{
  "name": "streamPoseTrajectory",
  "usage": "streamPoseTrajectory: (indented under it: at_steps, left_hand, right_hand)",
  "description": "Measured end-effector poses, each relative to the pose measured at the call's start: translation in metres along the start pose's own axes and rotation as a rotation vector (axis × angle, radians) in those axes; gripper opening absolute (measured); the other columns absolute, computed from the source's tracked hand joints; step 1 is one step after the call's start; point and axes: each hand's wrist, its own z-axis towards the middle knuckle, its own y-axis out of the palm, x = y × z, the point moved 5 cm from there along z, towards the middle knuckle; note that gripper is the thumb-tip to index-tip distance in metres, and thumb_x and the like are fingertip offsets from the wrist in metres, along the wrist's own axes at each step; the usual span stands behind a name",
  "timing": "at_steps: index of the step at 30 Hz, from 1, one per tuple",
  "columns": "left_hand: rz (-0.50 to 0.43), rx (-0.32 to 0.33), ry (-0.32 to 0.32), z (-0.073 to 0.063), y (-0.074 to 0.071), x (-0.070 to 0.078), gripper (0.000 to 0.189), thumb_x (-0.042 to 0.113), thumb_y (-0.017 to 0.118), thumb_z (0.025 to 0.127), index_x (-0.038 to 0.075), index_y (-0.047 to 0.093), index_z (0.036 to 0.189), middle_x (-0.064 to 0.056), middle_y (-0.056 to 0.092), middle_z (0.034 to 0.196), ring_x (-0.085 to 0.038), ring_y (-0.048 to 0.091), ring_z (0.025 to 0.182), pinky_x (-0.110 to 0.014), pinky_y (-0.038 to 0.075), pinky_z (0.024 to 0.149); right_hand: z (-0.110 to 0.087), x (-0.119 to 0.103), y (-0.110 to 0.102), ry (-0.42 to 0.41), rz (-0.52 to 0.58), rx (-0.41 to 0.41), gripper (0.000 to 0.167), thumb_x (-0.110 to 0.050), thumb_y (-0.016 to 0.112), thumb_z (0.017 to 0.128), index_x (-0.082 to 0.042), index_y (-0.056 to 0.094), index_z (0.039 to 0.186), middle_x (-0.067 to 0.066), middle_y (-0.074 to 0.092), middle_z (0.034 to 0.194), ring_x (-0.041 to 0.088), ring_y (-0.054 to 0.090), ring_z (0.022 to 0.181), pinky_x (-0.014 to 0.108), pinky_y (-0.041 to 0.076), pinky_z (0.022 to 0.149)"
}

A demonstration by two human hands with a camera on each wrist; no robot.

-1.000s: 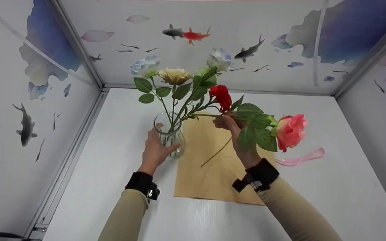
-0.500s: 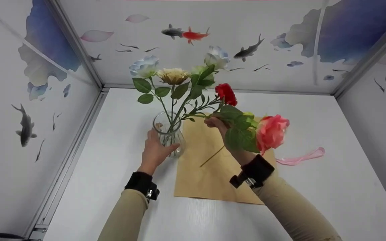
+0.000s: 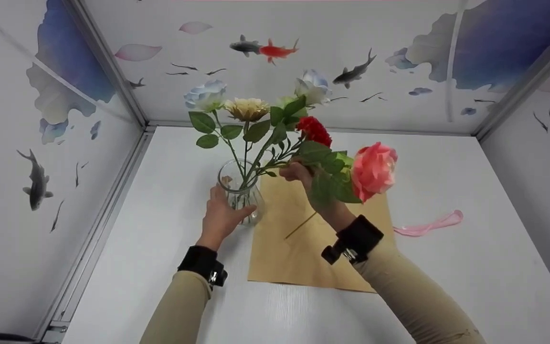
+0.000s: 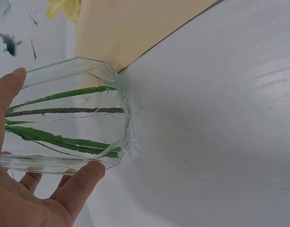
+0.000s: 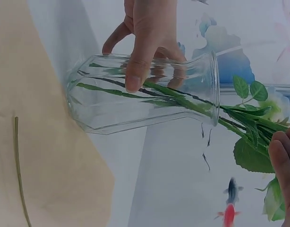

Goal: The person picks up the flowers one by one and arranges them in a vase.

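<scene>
My left hand [image 3: 220, 215] grips a clear glass vase [image 3: 255, 198], thumb on the near side and fingers round the far side. Several stems stand in it, seen through the glass in the left wrist view. Above its rim spread pale blue-white roses [image 3: 206, 95], a beige flower [image 3: 248, 109] and a red carnation [image 3: 314, 131]. To the right of the rim, my right hand [image 3: 305, 177] pinches the stem of a pink rose [image 3: 375, 171], its bloom leaning right. Leaves hide part of that hand. Whether this stem reaches into the vase I cannot tell.
Brown paper [image 3: 280, 258] lies on the white table [image 3: 127, 267] right of the vase. A thin brown stem [image 3: 300, 226] rests on it, partly hidden by my right hand. Further right is a pink ribbon [image 3: 430, 225]. Fish-patterned walls [image 3: 160, 95] enclose the back and sides.
My right hand has moved left towards the vase, bringing the pink rose left and slightly up. The carnation swung right, then back left. My left hand and the vase have stayed put.
</scene>
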Motion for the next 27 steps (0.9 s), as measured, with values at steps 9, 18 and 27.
streamPoseTrajectory:
  at_steps: [9, 18, 27]
  left_hand:
    - [0.002, -0.001, 0.001, 0.001, 0.001, -0.002, 0.116, 0.052, 0.082, 0.08, 0.004, 0.014, 0.161, -0.021, 0.029, 0.159, -0.041, 0.034, 0.146, -0.061, 0.038, 0.111]
    - [-0.001, 0.005, -0.005, 0.001, 0.001, 0.0, 0.115, 0.051, 0.083, 0.08, 0.005, 0.015, 0.161, -0.021, 0.031, 0.158, -0.04, 0.034, 0.146, -0.06, 0.038, 0.112]
    - [-0.004, 0.0, -0.006, 0.0, 0.001, 0.0, 0.114, 0.05, 0.083, 0.081, 0.004, 0.016, 0.16, -0.021, 0.029, 0.159, -0.04, 0.033, 0.147, -0.06, 0.037, 0.112]
  right_hand:
    - [-0.003, -0.003, 0.001, -0.041, -0.004, -0.025, 0.028, -0.009, 0.043, 0.11, 0.016, 0.053, 0.108, 0.034, 0.071, 0.102, 0.026, 0.077, 0.091, 0.049, 0.059, 0.085]
    - [-0.001, 0.0, 0.008, -0.025, -0.006, -0.09, 0.021, 0.005, 0.038, 0.107, 0.017, 0.056, 0.109, 0.035, 0.07, 0.107, 0.05, 0.07, 0.096, 0.045, 0.058, 0.09]
    - [0.0, 0.002, 0.016, 0.009, -0.003, -0.159, 0.014, 0.008, 0.049, 0.102, 0.017, 0.058, 0.108, 0.033, 0.071, 0.105, 0.048, 0.072, 0.094, 0.044, 0.059, 0.089]
